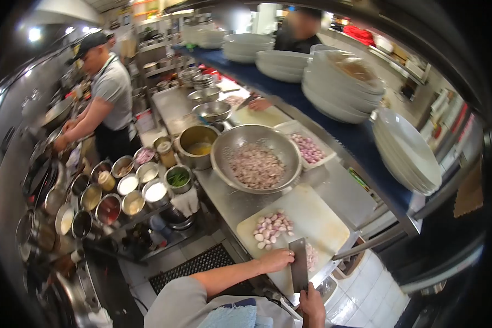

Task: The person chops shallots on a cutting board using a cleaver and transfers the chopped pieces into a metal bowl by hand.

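Observation:
My right hand (pixel 312 303) is wrapped around the handle of a cleaver (pixel 299 266), whose wide blade stands over the cutting board (pixel 325 224). Close against the blade's left side is my left hand (pixel 276 261), fingers curled down; what they hold, if anything, is hidden. A pile of whole peeled shallots (pixel 272 228) lies on the board just beyond my left hand. To the right of the blade are chopped shallots (pixel 311 257), partly covered by it. Behind the board sits a large steel bowl (pixel 224 170) with many chopped shallots (pixel 257 165) inside.
A white tub (pixel 329 158) of shallots stands right of the bowl, a steel pot (pixel 188 158) left of it. Stacked plates (pixel 341 90) line the shelf (pixel 290 87) above. Ingredient containers (pixel 108 210) crowd the left. A co-worker (pixel 112 93) stands there; another person's hand (pixel 260 104) is across the counter.

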`<state>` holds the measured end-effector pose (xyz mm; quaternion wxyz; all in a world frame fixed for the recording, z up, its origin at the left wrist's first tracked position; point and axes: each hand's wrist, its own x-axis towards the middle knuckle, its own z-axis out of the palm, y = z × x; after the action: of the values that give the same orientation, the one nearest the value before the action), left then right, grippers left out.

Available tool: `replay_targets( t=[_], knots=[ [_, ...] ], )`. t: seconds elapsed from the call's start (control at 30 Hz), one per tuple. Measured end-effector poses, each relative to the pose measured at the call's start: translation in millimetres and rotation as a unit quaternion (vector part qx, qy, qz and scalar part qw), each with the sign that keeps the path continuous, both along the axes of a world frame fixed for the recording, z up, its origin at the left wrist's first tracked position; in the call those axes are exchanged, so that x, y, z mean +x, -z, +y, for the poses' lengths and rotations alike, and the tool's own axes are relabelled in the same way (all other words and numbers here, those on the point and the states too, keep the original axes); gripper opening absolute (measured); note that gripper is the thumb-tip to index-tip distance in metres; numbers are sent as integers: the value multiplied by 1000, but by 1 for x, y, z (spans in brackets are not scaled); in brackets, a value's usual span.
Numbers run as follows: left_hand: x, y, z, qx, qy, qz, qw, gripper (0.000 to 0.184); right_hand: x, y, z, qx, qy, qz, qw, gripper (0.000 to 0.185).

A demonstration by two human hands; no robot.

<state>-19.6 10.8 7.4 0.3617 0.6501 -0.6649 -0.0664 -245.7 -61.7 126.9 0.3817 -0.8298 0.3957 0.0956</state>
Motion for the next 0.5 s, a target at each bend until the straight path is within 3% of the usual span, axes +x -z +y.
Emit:
replay_targets(
  t=[0.07, 0.1, 0.2, 0.27, 0.37, 0.47, 0.5],
  knots=[
    [8, -6, -2, 6, 39, -5, 999, 11, -6, 16, -8, -5, -28, -15, 999, 43],
    [6, -7, -2, 28, 11, -11, 999, 10, -23, 64, -22, -167, -122, -144, 968, 40],
    [-3, -9, 0, 113, -68, -11, 991, 10, -11, 38, -7, -52, -42, -65, 996, 38],
    [-9, -16, 3, 180, -104, 6, 978, 12, -16, 50, -14, -53, -73, -84, 992, 38],
    [-8, 5, 5, -23, -108, -24, 994, 10, -14, 48, -12, -101, -89, -108, 985, 36],
    [13, 24, -3, -39, 24, 3, 999, 8, -20, 56, -10, -187, -111, -95, 971, 33],
    [20, 23, -4, -5, 48, -60, 997, 7, -17, 54, -12, -142, -98, -72, 982, 38]
  ],
)
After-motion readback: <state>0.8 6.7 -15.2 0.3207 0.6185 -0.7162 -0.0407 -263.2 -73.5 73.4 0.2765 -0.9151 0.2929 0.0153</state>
